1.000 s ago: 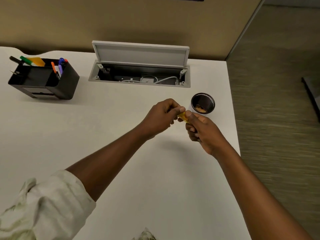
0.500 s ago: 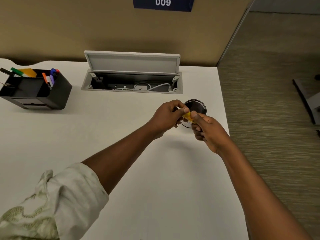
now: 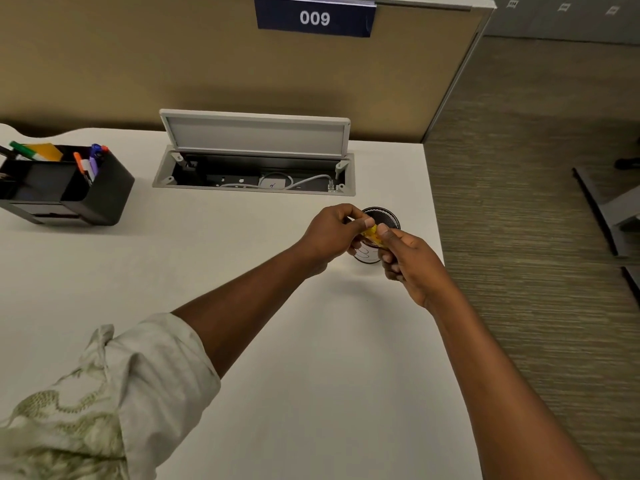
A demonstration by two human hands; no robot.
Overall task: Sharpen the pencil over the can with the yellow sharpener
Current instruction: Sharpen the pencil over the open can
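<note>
Left hand point(image 3: 332, 233) and right hand point(image 3: 412, 261) both pinch the yellow sharpener point(image 3: 372, 234) directly over the can point(image 3: 382, 216) (pencil itself hidden by fingers), near the bench point(image 3: 277, 341) edge.

At the top centre of the frame I can read "009" in white numerals on a dark blue sign point(image 3: 314, 17) fixed to the tan partition wall point(image 3: 138, 57) behind the desk. In the upper right corner I see three small pale tags point(image 3: 563, 7) in a row, but whatever is printed on them is too blurred for me to read. Inside the open cable tray point(image 3: 254, 174) in the middle of the frame, a small white block point(image 3: 272, 183) carries a blue handwritten mark that I cannot make out. I find nothing else legible.
</note>
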